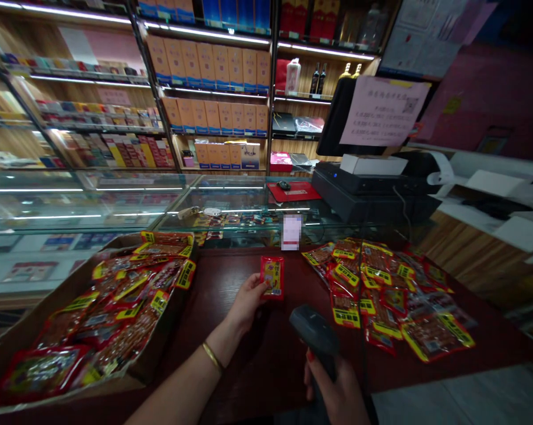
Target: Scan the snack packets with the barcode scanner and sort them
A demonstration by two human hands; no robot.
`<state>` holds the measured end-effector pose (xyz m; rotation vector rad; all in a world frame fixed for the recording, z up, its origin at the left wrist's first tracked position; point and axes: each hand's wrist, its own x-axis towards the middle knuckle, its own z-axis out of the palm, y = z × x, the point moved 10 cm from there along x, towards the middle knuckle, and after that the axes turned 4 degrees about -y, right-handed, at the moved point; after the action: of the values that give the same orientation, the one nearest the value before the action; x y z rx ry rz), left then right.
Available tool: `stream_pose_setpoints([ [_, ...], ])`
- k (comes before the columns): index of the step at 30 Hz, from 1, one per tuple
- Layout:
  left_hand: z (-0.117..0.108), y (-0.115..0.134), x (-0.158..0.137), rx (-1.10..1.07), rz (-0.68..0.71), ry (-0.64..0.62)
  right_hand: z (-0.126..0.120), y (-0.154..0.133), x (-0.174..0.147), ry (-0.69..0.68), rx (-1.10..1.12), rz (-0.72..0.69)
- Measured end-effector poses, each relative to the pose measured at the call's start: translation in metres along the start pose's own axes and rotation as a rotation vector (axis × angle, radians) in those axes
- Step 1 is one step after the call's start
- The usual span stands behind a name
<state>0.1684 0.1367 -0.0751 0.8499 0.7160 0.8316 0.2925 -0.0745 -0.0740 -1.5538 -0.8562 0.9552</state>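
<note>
My left hand (246, 298) pinches the lower left edge of a small red and gold snack packet (274, 277), held above the dark red counter. In my right hand (334, 383) is a dark grey barcode scanner (314, 332), gripped by its handle, its head tilted toward the packet but apart from it. To the left, a cardboard box (144, 369) holds many red and yellow snack packets (124, 295). On the right lies a loose pile of similar packets (376, 283).
A glass display counter (222, 192) runs behind the dark red counter (217, 265). Back right stand a monitor (337, 115) with a paper sheet and a black cash drawer (368, 192). A red mat (304, 192) carries a mouse (284, 185). Boxed goods fill the shelves behind.
</note>
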Motion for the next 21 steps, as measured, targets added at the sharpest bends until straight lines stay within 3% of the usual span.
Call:
stream_pose_setpoints([
  [4,-0.002,0.006,0.007,0.182,0.058,-0.010,0.007,0.015,0.012,-0.049,0.464,0.042],
  [7,0.017,0.001,0.019,0.305,0.021,-0.021,0.003,0.022,0.011,-0.047,0.635,0.062],
  [10,0.068,-0.007,0.039,0.436,-0.025,-0.084,-0.004,0.022,0.007,-0.025,0.680,0.054],
  [17,0.217,-0.009,0.102,0.671,-0.008,-0.156,-0.007,0.021,0.004,-0.024,0.653,0.060],
  [19,0.241,-0.004,0.107,0.758,0.030,-0.178,-0.008,0.023,0.003,-0.029,0.642,0.056],
  [21,0.248,0.009,0.101,0.843,0.095,-0.192,-0.009,0.025,0.003,-0.037,0.632,0.057],
])
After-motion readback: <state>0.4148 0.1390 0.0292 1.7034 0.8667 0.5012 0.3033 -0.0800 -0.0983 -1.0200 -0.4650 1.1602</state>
